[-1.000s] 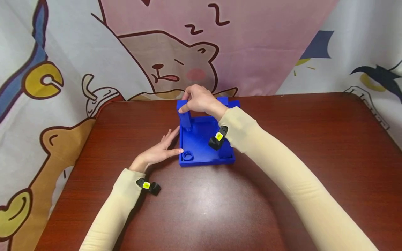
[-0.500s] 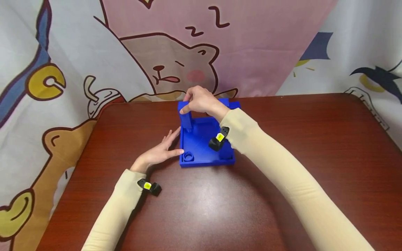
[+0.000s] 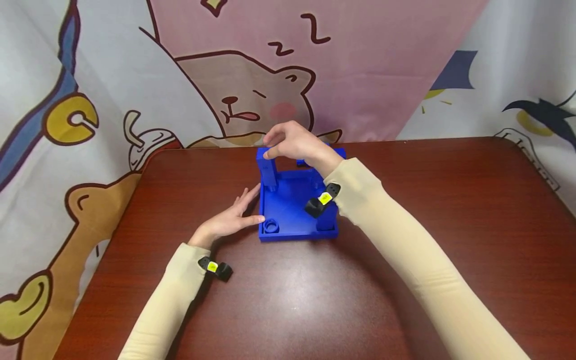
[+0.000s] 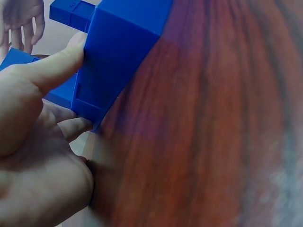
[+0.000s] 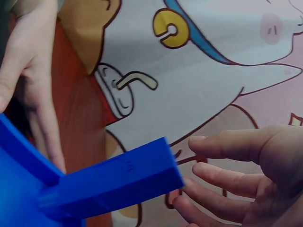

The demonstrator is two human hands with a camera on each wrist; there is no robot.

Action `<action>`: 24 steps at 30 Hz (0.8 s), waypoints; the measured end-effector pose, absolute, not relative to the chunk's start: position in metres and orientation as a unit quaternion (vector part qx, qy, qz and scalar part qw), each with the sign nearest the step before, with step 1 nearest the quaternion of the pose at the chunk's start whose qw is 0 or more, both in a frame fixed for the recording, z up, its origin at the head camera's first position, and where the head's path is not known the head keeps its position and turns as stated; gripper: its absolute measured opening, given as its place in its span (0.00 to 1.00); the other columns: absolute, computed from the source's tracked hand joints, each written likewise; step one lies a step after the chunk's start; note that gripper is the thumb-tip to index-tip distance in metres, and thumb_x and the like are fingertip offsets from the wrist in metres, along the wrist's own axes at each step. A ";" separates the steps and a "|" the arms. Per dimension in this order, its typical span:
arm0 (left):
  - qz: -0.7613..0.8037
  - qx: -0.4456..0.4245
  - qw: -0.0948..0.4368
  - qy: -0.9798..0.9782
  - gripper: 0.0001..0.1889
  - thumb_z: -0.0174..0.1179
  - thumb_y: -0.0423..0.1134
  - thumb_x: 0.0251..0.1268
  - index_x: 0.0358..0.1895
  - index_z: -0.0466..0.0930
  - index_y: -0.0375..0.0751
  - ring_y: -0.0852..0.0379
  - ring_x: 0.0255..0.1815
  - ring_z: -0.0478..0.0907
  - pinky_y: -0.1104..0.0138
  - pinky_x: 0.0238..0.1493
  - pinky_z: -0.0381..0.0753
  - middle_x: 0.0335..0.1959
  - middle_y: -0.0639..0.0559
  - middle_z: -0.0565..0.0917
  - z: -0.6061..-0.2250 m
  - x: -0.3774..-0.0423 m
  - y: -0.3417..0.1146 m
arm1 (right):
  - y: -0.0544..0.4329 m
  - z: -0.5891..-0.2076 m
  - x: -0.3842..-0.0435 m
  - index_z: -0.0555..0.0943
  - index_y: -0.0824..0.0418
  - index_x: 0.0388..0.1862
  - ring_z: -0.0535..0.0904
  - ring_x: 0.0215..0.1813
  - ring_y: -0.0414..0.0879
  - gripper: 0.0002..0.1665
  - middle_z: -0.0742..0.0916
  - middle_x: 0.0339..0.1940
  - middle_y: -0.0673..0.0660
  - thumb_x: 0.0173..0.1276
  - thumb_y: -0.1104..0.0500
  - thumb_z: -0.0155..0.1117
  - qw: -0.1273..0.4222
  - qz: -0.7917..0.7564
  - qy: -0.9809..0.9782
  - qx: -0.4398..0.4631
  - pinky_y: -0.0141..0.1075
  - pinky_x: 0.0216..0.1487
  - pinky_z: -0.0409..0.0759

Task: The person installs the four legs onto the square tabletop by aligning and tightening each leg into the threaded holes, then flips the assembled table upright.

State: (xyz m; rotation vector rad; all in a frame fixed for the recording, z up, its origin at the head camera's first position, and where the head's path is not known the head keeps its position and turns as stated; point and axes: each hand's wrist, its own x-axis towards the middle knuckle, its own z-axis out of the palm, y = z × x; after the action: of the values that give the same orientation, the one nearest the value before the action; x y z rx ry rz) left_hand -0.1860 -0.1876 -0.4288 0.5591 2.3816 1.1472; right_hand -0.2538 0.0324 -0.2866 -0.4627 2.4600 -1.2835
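A blue square tray [image 3: 297,236] lies on the table, with a blue block-like post [image 3: 268,172] upright at its back left corner. My right hand [image 3: 299,142] is just over and beside the post's top. In the right wrist view, the fingers [image 5: 227,182] are spread loosely, with a gap between them and the end of the post [image 5: 118,179]. My left hand [image 3: 227,220] rests against the tray's left wall, its thumb near the front corner; the left wrist view shows thumb [image 4: 61,64] and fingertips on the blue wall [image 4: 113,61]. A round blue socket [image 3: 271,226] fills the front left corner.
Another blue post [image 3: 327,220] stands at the tray's front right corner, partly behind the right wrist's black strap camera [image 3: 316,206]. More blue pieces [image 3: 340,152] show at the back right, partly hidden by the right hand. A cartoon-print cloth [image 3: 369,75] hangs behind the table.
The right hand's fingers have let go of the back left post and shifted slightly right. The post stays upright. My left hand keeps its place on the tray's side.
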 end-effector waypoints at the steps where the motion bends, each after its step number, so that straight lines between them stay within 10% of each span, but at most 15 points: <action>1: 0.415 0.203 0.217 0.860 0.43 0.57 0.47 0.70 0.79 0.37 0.52 0.45 0.76 0.24 0.40 0.68 0.28 0.79 0.49 0.39 -0.429 -0.186 -0.187 | 0.034 -0.285 -0.254 0.81 0.63 0.52 0.77 0.54 0.49 0.21 0.84 0.51 0.58 0.60 0.61 0.72 0.163 -0.458 0.859 -0.162 0.42 0.57 0.73; 24: 0.420 0.201 0.221 0.857 0.44 0.57 0.47 0.70 0.79 0.36 0.51 0.46 0.76 0.23 0.39 0.68 0.28 0.79 0.50 0.39 -0.428 -0.185 -0.187 | 0.075 -0.273 -0.258 0.81 0.65 0.50 0.78 0.52 0.50 0.19 0.84 0.50 0.61 0.60 0.62 0.71 0.148 -0.492 0.842 -0.163 0.42 0.56 0.71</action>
State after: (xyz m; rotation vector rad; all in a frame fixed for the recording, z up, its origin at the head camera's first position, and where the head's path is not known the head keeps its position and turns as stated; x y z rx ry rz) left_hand -0.1851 -0.1872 -0.4283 0.5570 2.3679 1.1622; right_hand -0.2579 0.0751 -0.2734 -0.4681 2.4236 -1.4155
